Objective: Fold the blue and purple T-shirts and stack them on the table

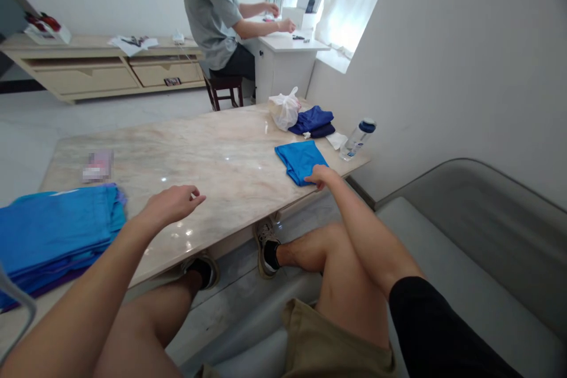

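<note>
My right hand (321, 176) is at the near right corner of a folded bright blue cloth (302, 160), its fingers closed on the edge. The cloth lies flat on the marble-patterned table (212, 153); whether it is a garment I cannot tell. Over the table's near side, my left hand (175, 204) holds nothing, its fingers loosely bent and the thumb a little apart. To its left is a stack of folded blue and purple cloths (53, 230), partly hidden behind my left forearm.
Toward the table's far right end are a white plastic bag (284, 109), dark blue folded cloths (313, 121), a white tissue (336, 140) and a clear bottle (357, 140). A blurred pinkish packet (98, 166) lies left. Beyond, another person (212, 12) sits at a white desk (287, 44).
</note>
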### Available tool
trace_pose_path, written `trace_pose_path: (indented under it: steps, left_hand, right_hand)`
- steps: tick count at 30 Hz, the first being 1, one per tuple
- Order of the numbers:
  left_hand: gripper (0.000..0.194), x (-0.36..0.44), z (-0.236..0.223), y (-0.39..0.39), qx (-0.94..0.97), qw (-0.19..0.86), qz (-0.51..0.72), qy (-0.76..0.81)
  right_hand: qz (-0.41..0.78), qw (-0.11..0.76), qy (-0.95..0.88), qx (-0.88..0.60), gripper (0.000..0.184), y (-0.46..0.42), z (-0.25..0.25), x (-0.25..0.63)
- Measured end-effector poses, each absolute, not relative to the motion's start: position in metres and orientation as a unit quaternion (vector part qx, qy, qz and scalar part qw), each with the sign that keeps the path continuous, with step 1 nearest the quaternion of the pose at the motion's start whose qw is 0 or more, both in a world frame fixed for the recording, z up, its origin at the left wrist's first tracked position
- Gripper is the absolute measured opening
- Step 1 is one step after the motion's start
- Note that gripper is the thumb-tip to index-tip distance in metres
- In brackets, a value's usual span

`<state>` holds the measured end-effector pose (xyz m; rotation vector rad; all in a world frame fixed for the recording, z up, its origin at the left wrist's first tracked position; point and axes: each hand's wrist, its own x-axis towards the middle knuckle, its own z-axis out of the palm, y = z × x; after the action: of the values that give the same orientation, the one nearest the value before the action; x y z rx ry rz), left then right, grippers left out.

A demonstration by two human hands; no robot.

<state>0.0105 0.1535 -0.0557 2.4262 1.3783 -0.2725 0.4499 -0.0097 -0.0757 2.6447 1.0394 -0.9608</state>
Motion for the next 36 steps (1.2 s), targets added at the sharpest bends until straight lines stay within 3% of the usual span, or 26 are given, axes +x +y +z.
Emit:
trace_pose_path:
  steps: [2, 7, 12, 15, 19, 24, 31, 36]
  left_hand:
    - [0.042, 0.007, -0.046, 0.151, 0.870, 0.179, -0.054, 0.456]
    - [0.038, 0.003, -0.014, 0.115, 0.864, 0.227, 0.085, 0.442]
    - [0.031, -0.043, 0.001, 0.029, 0.846, 0.188, 0.000, 0.499]
    - [0.033, -0.082, 0.004, -0.039, 0.816, 0.140, 0.008, 0.561]
    - [0.035, -0.102, -0.004, -0.103, 0.794, 0.128, 0.146, 0.576]
    - [0.031, -0.079, -0.024, -0.127, 0.756, 0.092, 0.299, 0.575]
    - [0.030, -0.054, -0.017, -0.119, 0.784, 0.084, 0.216, 0.576]
    - [0.029, -0.065, -0.019, -0.130, 0.783, 0.081, 0.246, 0.565]
  right_hand:
    - [-0.319, 0.098, 0.434, 0.837, 0.038, 0.002, -0.067, 0.418]
    - [-0.281, 0.046, 0.623, 0.729, 0.037, 0.024, -0.032, 0.306]
    - [-0.243, -0.007, 0.738, 0.630, 0.050, 0.007, 0.006, 0.211]
    - [-0.226, -0.001, 0.739, 0.634, 0.051, -0.026, 0.010, 0.186]
    - [-0.170, 0.025, 0.697, 0.696, 0.051, -0.088, -0.016, 0.184]
    - [-0.057, -0.030, 0.685, 0.726, 0.042, -0.137, -0.053, 0.176]
    - [-0.064, -0.032, 0.671, 0.738, 0.044, -0.128, -0.044, 0.134]
    - [-0.041, -0.039, 0.662, 0.747, 0.046, -0.136, -0.026, 0.131]
